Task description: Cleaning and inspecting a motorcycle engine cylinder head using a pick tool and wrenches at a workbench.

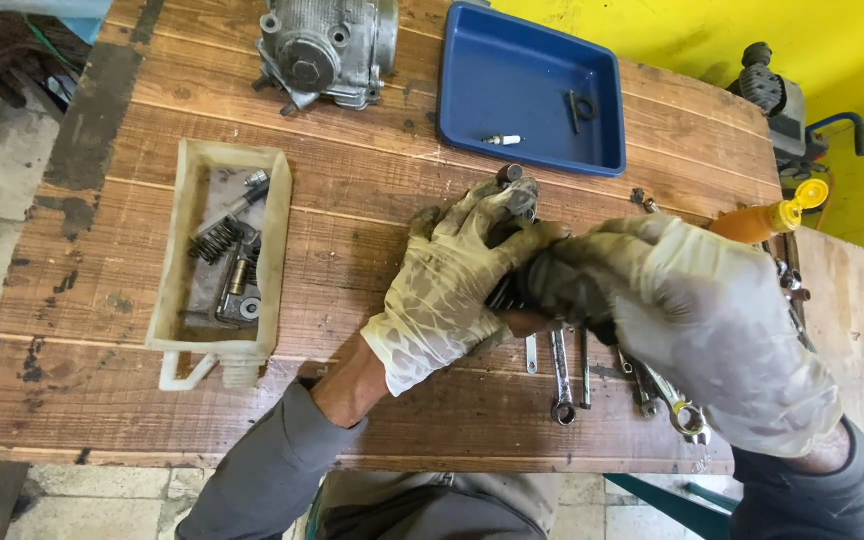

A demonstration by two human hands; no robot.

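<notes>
Both gloved hands clamp one dark metal part (517,285) over the wooden table (372,180): left hand (452,280) wrapped around it, right hand (652,300) gripping its end. Best kept low over the wrenches (564,375), grip firm, twisting slowly.

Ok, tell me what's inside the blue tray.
The blue tray holds a small silvery spark plug-like part near its front and a dark ring with a thin rod toward the right. Nothing covers its floor.
</notes>
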